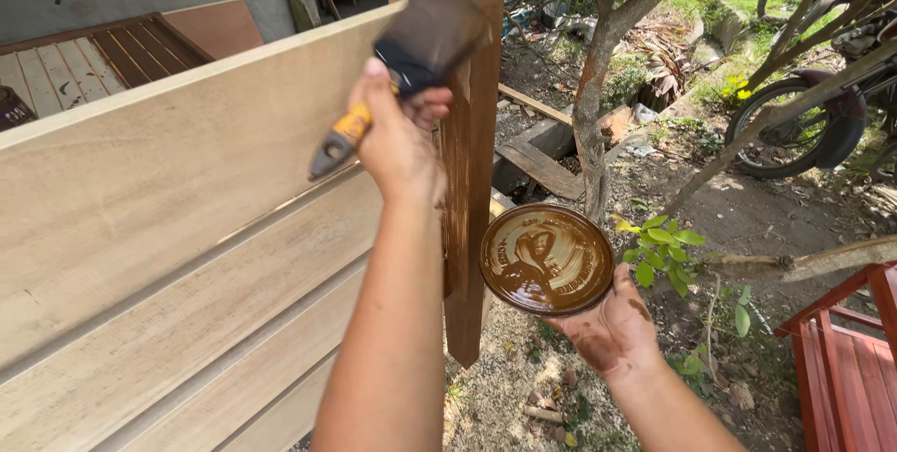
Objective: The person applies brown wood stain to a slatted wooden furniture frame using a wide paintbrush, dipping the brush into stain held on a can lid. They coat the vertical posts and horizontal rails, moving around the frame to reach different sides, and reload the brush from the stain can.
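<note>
Two bare hands in view, well apart, each clamped on its own item. Left hand [397,139] is raised in a closed fist around the yellow-and-black handle of a wide paintbrush [411,59]; bristle head is dark brown with stain and blurred, pressed against the upper part of the wooden panel's end post [470,190]. That post is coated dark brown, streaks visible along its face, and it stands upright at the right end of the pale wooden panel [159,228]. Panel boards are unstained, light tan, with horizontal grooves between them. Right hand [612,326] is lower and to the right of the post, fingers curled under a round shallow bowl [547,258] held roughly level; bowl contains glossy brown stain with swirl marks. Brown smears on the back of the right hand and wrist. Bowl sits just beside the post, not touching it as far as can be told. Ground below is sawdust-covered soil [509,396]. Thin tree trunk [598,87] stands behind the bowl; motorcycle [813,106] parked at upper right; red slatted wooden piece [846,358] at lower right.
</note>
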Action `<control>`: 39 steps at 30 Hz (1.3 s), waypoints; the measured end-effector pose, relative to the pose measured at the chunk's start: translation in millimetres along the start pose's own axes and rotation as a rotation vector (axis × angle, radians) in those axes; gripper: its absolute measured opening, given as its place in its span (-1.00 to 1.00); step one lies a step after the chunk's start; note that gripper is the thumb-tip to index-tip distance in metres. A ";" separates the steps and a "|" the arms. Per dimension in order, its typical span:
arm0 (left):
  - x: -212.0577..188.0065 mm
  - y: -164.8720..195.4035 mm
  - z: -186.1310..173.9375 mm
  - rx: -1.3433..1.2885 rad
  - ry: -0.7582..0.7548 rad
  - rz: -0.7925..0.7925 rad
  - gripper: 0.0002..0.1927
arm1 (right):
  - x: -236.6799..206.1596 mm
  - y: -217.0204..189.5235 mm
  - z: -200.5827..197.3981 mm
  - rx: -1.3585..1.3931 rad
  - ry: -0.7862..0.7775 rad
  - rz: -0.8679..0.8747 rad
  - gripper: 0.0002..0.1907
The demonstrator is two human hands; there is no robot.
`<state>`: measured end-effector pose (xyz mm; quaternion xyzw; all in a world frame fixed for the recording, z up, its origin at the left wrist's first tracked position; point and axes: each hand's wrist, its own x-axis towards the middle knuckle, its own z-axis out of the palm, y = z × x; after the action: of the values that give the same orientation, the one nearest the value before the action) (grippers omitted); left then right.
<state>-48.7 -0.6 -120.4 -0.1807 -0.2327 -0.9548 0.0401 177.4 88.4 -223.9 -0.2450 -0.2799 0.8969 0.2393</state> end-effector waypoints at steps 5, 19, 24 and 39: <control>-48.9 -34.1 -43.0 -0.170 0.173 -0.191 -0.60 | 5.4 -6.1 -11.1 -0.024 -0.106 0.062 -0.35; -50.8 -40.9 -33.3 -0.451 0.287 -0.365 -0.68 | 33.5 -40.0 -43.2 -0.112 0.259 0.016 -0.33; -39.2 -45.1 -32.4 -0.373 0.239 -0.398 -0.64 | 24.2 -40.4 -50.1 -0.082 0.224 -0.010 -0.35; -12.0 -48.4 -15.7 -0.465 0.251 -0.349 -0.66 | 31.9 -11.4 -30.2 0.004 0.068 0.120 -0.29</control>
<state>-50.4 35.1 -158.5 -0.0232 -0.0289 -0.9897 -0.1385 173.6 126.4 -248.5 -0.2913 -0.2545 0.9013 0.1951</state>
